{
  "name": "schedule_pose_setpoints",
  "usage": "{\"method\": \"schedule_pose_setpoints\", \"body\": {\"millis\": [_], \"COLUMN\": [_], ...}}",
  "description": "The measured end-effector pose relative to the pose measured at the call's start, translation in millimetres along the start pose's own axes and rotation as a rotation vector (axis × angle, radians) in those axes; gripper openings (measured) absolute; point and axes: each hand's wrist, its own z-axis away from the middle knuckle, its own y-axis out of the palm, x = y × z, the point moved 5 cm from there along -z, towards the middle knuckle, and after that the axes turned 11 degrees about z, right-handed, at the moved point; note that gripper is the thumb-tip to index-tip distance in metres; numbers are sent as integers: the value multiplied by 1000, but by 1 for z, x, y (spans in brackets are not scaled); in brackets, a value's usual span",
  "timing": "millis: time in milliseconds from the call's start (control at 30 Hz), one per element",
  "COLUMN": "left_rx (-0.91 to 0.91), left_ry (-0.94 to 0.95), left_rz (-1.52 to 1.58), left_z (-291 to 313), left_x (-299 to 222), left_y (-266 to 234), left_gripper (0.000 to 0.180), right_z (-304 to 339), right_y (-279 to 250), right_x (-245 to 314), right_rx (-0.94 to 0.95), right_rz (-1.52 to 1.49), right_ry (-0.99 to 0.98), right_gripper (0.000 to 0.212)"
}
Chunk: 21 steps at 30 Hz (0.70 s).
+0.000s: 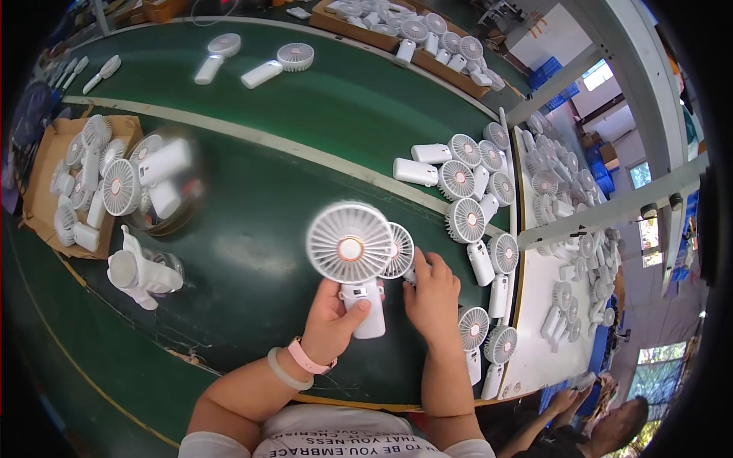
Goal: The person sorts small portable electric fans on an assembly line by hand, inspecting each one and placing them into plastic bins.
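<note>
In front of me, my left hand [330,324] is closed round the handle of a white handheld fan [365,309], thumb on the front. Its round head faces up toward me, and its blades look blurred. Partly behind that head is a second white fan [400,252]. My right hand [434,298] has its fingers curled at this fan's handle, which is mostly hidden. Just right of my right hand, several white fans [473,328] lie along the table's right side.
On the left are a cardboard tray [42,172] of fans, a round container [179,217] with fans, and a bottle wrapped in white cloth [137,276]. Two fans [295,57] lie across the divider strip [252,136]. A white table [534,336] with many fans adjoins; a person [611,427] sits lower right.
</note>
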Motion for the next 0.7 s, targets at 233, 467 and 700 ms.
{"method": "schedule_pose_setpoints", "body": {"millis": [233, 467, 700], "left_rx": [-79, -39, -82], "left_ry": [230, 91, 74], "left_rz": [29, 98, 105], "left_z": [3, -4, -2], "left_x": [-18, -6, -8], "left_y": [-8, -4, -6], "left_gripper": [47, 43, 40], "right_z": [17, 37, -12], "right_y": [-17, 4, 4], "right_x": [6, -17, -5], "right_rx": [-262, -396, -179], "right_rz": [-192, -572, 21], "right_ry": [-115, -107, -67], "right_gripper": [45, 28, 53]}}
